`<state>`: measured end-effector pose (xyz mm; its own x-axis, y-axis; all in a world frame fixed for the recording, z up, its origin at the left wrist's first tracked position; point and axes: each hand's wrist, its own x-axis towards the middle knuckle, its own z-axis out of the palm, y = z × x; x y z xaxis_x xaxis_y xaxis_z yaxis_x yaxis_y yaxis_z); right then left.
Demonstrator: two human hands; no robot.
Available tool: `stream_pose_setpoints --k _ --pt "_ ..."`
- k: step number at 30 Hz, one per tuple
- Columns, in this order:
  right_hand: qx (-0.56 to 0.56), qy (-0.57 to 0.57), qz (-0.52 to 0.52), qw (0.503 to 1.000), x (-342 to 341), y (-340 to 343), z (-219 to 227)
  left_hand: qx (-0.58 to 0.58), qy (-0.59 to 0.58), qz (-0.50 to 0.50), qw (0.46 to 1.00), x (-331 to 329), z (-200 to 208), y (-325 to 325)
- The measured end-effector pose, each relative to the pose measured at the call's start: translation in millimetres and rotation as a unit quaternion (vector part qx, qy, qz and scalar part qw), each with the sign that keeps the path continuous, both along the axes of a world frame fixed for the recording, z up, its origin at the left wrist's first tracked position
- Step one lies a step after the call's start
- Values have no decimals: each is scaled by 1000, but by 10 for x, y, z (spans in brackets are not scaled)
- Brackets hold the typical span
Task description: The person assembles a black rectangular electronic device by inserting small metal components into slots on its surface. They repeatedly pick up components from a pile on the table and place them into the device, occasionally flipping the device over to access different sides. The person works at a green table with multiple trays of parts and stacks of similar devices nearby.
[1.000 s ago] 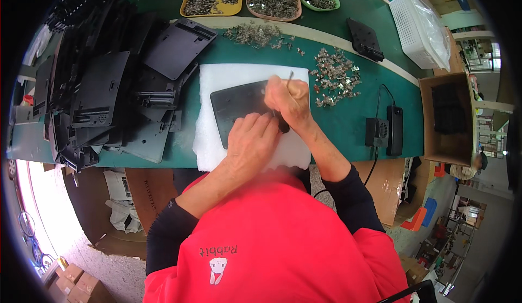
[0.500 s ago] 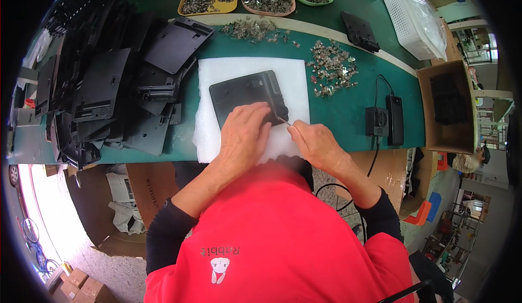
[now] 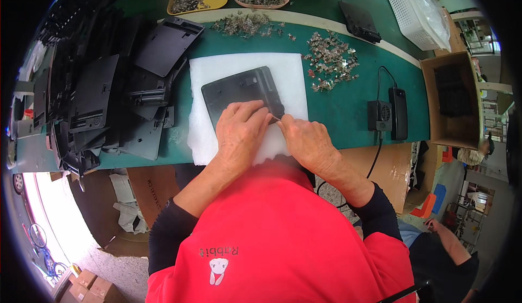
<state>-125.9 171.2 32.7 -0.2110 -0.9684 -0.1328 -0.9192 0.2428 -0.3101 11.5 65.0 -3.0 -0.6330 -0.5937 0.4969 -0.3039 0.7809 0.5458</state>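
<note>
The near edge of the flat black plastic panel [image 3: 242,93] was hidden under the left hand [image 3: 239,131], and what the right hand [image 3: 305,140] pinched was too small to make out: a thin pale sliver at the panel's near right corner. The panel lay matte and rounded-cornered on a soft white foam sheet [image 3: 244,63]. The left hand rested on it, fingers loosely spread and pressing down. Right of the foam sat a heap of small shiny metal clips [image 3: 331,61].
</note>
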Motion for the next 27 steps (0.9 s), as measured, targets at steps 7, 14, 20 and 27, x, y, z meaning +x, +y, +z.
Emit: stream_pose_setpoints --k 7,14,20,27 --pt "16 49 -22 998 83 4 -81 -27 2 2 1000 -6 -37 20" --pt "4 107 -7 994 144 28 -125 -33 -1 -20 999 34 -106 24" --pt "-140 34 85 986 -73 157 -202 -23 -14 -61 998 201 -22 23" --pt "-90 -164 -73 980 -236 39 -36 -181 -137 -132 965 222 163 -102"
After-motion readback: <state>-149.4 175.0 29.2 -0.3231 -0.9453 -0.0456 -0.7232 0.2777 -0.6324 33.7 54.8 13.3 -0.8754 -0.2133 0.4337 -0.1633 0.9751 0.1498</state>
